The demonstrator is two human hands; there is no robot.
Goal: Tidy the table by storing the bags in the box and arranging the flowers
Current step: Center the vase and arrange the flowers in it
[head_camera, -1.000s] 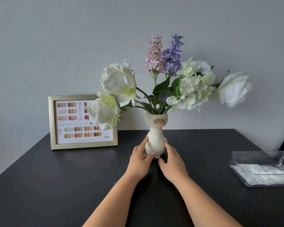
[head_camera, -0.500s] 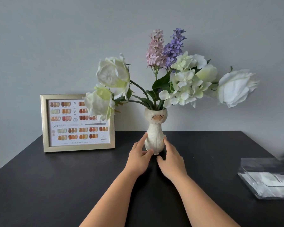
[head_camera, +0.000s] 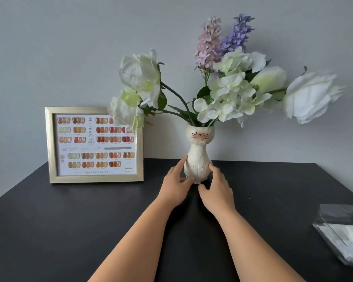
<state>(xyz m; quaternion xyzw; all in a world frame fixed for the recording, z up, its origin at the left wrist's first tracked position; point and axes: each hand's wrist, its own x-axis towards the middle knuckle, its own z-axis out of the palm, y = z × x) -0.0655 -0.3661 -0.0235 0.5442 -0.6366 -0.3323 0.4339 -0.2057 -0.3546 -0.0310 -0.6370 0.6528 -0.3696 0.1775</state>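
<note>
Two bare hands cupped around a white ceramic cat-shaped vase [head_camera: 198, 159] standing upright near the back edge of a matte black counter [head_camera: 69, 220], close to a pale grey wall [head_camera: 69, 47]. Left hand [head_camera: 174, 189] pressed to the vase's left flank, fingers [head_camera: 181, 162] spread loosely upward along its side and thumb touching its base. Right hand [head_camera: 217, 191] against the right flank, fingers part-curled, thumb tip just at the foot. Neither hand closed tight; both in light contact with the vase.

Artificial flowers [head_camera: 230, 94] fanning out of the vase mouth: two large white-green roses [head_camera: 140, 75] leaning left, a pale hydrangea cluster at centre, pink lilac spike [head_camera: 208, 41] and purple lilac spike [head_camera: 235, 35] rising behind, one big white rose [head_camera: 310, 98] drooping far right.

Gold-framed nail-colour chart [head_camera: 94, 144] propped upright to the left of the vase, partly overlapped by the lower left rose. Clear plastic box [head_camera: 342, 231] at the counter's right edge, well apart from the vase, with white bags [head_camera: 351, 239] inside; blurred, contents hard to tell in detail.
</note>
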